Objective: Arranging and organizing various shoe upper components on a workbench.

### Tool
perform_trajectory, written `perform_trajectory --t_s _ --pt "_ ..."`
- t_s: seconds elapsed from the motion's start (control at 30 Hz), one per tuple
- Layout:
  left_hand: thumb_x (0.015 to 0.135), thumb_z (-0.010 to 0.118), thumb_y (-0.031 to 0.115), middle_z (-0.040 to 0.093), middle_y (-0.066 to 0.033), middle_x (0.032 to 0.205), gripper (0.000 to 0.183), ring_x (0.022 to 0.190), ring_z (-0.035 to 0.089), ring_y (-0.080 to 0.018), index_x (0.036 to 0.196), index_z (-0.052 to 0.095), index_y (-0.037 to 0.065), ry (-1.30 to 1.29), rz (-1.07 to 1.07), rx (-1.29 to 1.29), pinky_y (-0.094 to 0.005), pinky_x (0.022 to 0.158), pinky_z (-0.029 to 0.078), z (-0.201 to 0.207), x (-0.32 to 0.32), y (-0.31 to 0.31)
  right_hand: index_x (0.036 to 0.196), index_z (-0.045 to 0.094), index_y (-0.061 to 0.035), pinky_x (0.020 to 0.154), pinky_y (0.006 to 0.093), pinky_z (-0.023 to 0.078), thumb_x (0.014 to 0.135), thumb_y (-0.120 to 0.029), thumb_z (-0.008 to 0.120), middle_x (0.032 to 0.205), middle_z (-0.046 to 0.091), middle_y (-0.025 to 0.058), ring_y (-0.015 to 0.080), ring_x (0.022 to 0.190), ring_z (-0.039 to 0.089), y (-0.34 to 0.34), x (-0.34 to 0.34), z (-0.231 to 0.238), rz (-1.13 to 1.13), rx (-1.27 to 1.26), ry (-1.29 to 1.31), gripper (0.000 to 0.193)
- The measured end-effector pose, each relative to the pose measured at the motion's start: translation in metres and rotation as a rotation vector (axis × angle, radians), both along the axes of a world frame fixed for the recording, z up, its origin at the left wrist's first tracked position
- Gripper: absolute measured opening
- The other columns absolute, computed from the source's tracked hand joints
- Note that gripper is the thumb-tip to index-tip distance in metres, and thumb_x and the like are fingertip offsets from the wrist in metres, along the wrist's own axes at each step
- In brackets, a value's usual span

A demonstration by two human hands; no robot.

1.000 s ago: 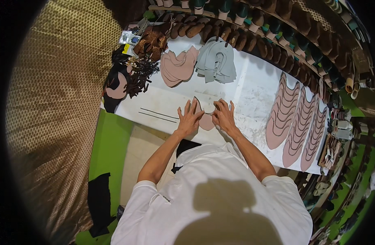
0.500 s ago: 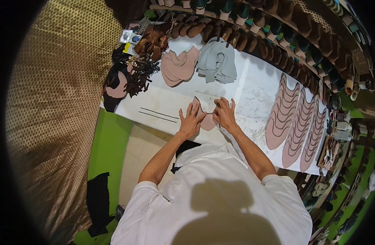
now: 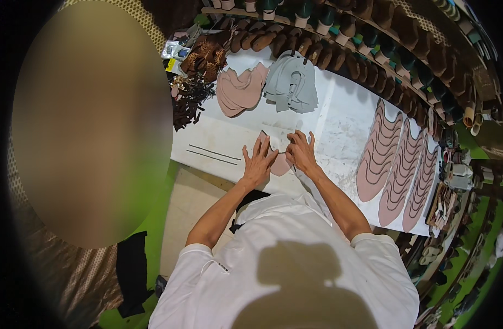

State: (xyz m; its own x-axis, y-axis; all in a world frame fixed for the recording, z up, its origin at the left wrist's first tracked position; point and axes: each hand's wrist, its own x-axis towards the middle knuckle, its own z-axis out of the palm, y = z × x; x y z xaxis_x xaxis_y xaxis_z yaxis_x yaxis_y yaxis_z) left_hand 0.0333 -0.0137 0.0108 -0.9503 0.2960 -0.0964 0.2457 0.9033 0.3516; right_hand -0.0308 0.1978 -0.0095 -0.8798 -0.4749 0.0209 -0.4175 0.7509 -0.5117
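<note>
A pink shoe-upper piece (image 3: pixel 280 166) lies on the white table in front of me, partly hidden under both hands. My left hand (image 3: pixel 257 166) rests on its left side, fingers stretched out and lying flat. At the inner curve of the piece, a thin dark strip (image 3: pixel 281 153) runs along the edge between my hands. My right hand (image 3: pixel 302 155) pinches this strip at the piece's right side, thumb and forefinger close together. Just left of my left hand, two loose dark strips (image 3: pixel 214 153) lie side by side on the table.
Rows of pink pieces with dark edging (image 3: pixel 380 156) overlap at the right. Stacked pink pieces (image 3: pixel 241 90) and grey pieces (image 3: pixel 291 85) lie farther back. Dark scraps (image 3: pixel 192 101) heap at the left. Shelves of shoes (image 3: pixel 366 46) curve behind the table. A blurred patch covers the far left.
Both hands stay at nearly the same spot on the pink piece, with only slight finger shifts. A blurred patch now covers the curtain and part of the dark heap at the left.
</note>
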Motion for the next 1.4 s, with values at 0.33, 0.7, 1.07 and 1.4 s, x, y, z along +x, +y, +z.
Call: perform_trajectory --t_s 0.33,0.7,1.07,1.4 --pt "0.087 0.066 0.019 0.013 -0.0092 0.175 0.067 0.159 0.012 -0.0378 0.151 0.054 0.035 -0.015 -0.017 -0.105 -0.0823 0.110 0.012 -0.008 0.005 0.014 0.086 0.080 -0.0093 0.120 0.0680 0.013 0.081 -0.019 0.078 0.143 0.057 0.0094 0.0343 0.146 0.038 0.002 0.008 0.010 -0.051 -0.052 0.039 0.011" --pt "0.087 0.068 0.016 0.010 -0.0101 0.176 0.068 0.160 0.013 -0.0384 0.151 0.054 0.032 -0.041 0.023 -0.103 -0.0812 0.114 0.010 -0.008 0.012 0.019 0.090 0.081 -0.0113 0.120 0.0668 0.014 0.082 -0.020 0.079 0.145 0.055 0.0084 0.0353 0.144 0.041 0.007 0.024 0.003 -0.145 -0.028 0.094 0.012" --pt "0.083 0.071 0.014 0.010 -0.0121 0.176 0.069 0.159 0.014 -0.0397 0.149 0.056 0.028 -0.046 0.023 -0.042 -0.0804 0.114 0.010 -0.003 0.008 0.019 0.084 0.079 -0.0122 0.119 0.0706 0.010 0.077 -0.018 0.077 0.144 0.055 0.0104 0.0390 0.147 0.036 0.014 -0.004 0.005 -0.070 -0.053 -0.036 0.009" --pt "0.083 0.070 0.009 0.011 -0.0114 0.176 0.063 0.159 0.013 -0.0402 0.141 0.063 0.031 -0.104 0.030 -0.011 -0.0809 0.113 0.010 0.002 -0.001 0.024 0.081 0.079 -0.0109 0.120 0.0713 0.010 0.076 -0.015 0.073 0.141 0.058 0.0114 0.0391 0.147 0.037 0.012 -0.007 0.010 -0.061 -0.041 -0.038 0.009"
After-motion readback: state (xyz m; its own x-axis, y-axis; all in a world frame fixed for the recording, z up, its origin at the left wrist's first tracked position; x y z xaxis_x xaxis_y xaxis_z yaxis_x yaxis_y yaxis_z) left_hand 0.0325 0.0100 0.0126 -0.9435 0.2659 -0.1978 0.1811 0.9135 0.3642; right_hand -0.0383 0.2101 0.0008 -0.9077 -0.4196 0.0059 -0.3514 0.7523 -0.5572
